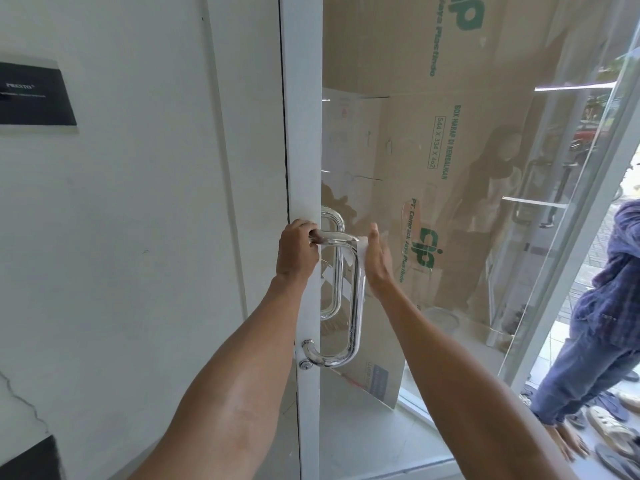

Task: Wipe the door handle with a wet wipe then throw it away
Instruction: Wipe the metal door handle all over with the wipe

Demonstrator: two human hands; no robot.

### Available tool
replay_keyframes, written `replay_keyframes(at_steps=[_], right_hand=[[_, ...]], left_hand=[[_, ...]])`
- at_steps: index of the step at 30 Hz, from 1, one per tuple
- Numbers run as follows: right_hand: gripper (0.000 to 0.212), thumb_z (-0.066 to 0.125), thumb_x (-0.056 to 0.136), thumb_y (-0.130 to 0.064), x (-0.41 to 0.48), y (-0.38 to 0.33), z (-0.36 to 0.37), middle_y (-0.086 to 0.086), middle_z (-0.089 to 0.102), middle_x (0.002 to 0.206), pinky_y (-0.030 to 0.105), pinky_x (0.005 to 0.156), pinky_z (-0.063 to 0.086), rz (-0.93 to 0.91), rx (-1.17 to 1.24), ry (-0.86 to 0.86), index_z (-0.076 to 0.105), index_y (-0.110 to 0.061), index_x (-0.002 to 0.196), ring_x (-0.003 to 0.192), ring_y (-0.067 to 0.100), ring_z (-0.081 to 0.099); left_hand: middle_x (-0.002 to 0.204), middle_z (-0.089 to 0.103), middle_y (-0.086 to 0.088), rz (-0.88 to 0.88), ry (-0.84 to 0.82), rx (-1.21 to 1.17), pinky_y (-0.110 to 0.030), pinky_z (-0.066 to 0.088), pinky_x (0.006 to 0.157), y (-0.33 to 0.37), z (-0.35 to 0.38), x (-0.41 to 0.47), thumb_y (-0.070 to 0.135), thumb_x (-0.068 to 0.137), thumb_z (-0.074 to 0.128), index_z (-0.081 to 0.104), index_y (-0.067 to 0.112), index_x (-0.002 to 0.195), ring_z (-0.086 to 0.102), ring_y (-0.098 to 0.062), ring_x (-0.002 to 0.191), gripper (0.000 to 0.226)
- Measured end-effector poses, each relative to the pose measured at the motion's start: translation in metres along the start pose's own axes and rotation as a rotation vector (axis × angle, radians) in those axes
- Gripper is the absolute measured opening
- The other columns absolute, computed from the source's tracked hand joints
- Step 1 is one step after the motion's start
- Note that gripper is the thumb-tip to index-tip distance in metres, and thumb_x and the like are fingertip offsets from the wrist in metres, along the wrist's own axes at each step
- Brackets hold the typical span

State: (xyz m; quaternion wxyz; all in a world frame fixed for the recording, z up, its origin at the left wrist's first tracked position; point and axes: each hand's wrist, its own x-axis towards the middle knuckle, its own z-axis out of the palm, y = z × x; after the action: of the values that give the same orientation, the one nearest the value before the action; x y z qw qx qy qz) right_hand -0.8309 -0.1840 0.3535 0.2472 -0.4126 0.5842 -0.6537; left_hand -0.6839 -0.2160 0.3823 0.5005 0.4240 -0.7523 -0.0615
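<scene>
Left hand (297, 249) grips door handle (354, 292); flat right hand (378, 258) mostly hides, seemingly presses, wet wipe (362, 247).

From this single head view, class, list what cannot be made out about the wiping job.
- Wet wipe: mostly hidden behind the right hand; only a white edge shows.
- Left hand fingertips: curled out of sight around the door handle.
- A bin for the wipe: none in frame.
- Black sign on the wall: small print too tiny to read.
- The bystander: cut off by the right edge.
</scene>
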Motion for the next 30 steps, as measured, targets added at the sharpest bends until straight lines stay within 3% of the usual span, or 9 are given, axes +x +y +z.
replay_keyframes(at_steps=[2,6,12,14,17,19,24,27,30], right_hand=[[0.061,0.023,0.098,-0.061,-0.004,0.014,-0.003,0.011,0.063,0.084,0.036,0.086,0.039,0.063,-0.045,0.005,0.067,-0.020,0.092,0.082,0.017,0.056],[0.075,0.018,0.097,-0.061,-0.011,0.039,-0.008,0.020,0.053,0.136,0.054,0.110,0.034,0.229,-0.067,-0.061,0.056,-0.005,0.129,0.127,0.034,0.049],[0.076,0.018,0.097,-0.061,-0.002,0.010,0.001,0.023,0.041,0.147,0.049,0.115,0.024,0.148,-0.077,-0.072,0.042,-0.005,0.141,0.138,0.035,0.036],[0.078,0.020,0.096,-0.063,0.006,-0.008,0.005,0.026,0.053,0.134,0.050,0.113,0.030,0.095,-0.068,-0.091,0.054,-0.002,0.131,0.126,0.035,0.050],[0.084,0.016,0.093,-0.069,0.016,-0.030,0.015,0.018,0.069,0.091,0.045,0.098,0.043,0.000,-0.227,-0.144,0.069,-0.004,0.088,0.089,0.029,0.062],[0.089,0.014,0.092,-0.070,0.018,-0.041,0.025,0.018,0.071,0.097,0.038,0.086,0.042,-0.067,-0.375,-0.170,0.070,-0.001,0.095,0.088,0.029,0.062],[0.079,0.012,0.094,-0.067,0.012,-0.039,0.034,0.017,0.069,0.100,0.046,0.091,0.046,-0.199,-0.570,-0.216,0.073,-0.018,0.103,0.094,0.033,0.061],[0.069,0.021,0.098,-0.057,0.015,-0.027,0.023,0.017,0.067,0.090,0.043,0.085,0.047,-0.160,-0.443,-0.149,0.069,-0.010,0.086,0.088,0.030,0.061],[0.049,0.028,0.101,-0.038,0.015,-0.014,0.008,0.004,0.051,0.064,0.039,0.070,0.043,-0.175,-0.432,-0.095,0.046,-0.021,0.059,0.069,0.024,0.052]], left_hand=[[0.098,0.069,-0.009,-0.008,-0.003,0.009,-0.027,0.044,0.082,-0.001,0.001,0.000,-0.015,0.067,0.058,0.071,0.004,0.093,0.061,-0.027,0.091,0.035],[0.100,0.069,-0.010,-0.010,-0.004,0.015,-0.024,0.042,0.083,-0.002,0.002,0.001,-0.014,0.068,0.059,0.071,0.004,0.096,0.062,-0.026,0.093,0.036],[0.099,0.069,-0.010,-0.001,0.006,0.005,-0.028,0.047,0.083,-0.004,0.002,0.002,-0.014,0.067,0.060,0.071,0.004,0.095,0.062,-0.026,0.091,0.035],[0.097,0.070,-0.010,0.010,0.010,-0.002,-0.029,0.047,0.083,-0.003,0.003,0.001,-0.015,0.067,0.060,0.072,0.005,0.094,0.062,-0.026,0.090,0.036],[0.101,0.070,-0.010,0.008,0.006,-0.002,-0.026,0.046,0.085,-0.004,0.003,0.002,-0.015,0.069,0.059,0.072,0.005,0.098,0.062,-0.026,0.094,0.037],[0.105,0.070,-0.011,0.002,-0.001,0.008,-0.024,0.043,0.087,-0.005,0.004,0.002,-0.014,0.071,0.057,0.071,0.004,0.103,0.062,-0.026,0.098,0.040],[0.108,0.069,-0.012,0.011,-0.004,0.025,-0.028,0.046,0.090,-0.006,0.004,0.003,-0.010,0.076,0.061,0.069,0.004,0.109,0.062,-0.026,0.099,0.037],[0.105,0.070,-0.010,0.018,-0.003,0.006,-0.029,0.048,0.088,-0.008,0.003,0.003,-0.013,0.072,0.062,0.071,0.006,0.104,0.062,-0.026,0.096,0.038],[0.103,0.070,-0.011,0.016,0.011,-0.005,-0.027,0.047,0.086,-0.007,0.003,0.001,-0.015,0.069,0.062,0.071,0.005,0.102,0.063,-0.027,0.095,0.040]])
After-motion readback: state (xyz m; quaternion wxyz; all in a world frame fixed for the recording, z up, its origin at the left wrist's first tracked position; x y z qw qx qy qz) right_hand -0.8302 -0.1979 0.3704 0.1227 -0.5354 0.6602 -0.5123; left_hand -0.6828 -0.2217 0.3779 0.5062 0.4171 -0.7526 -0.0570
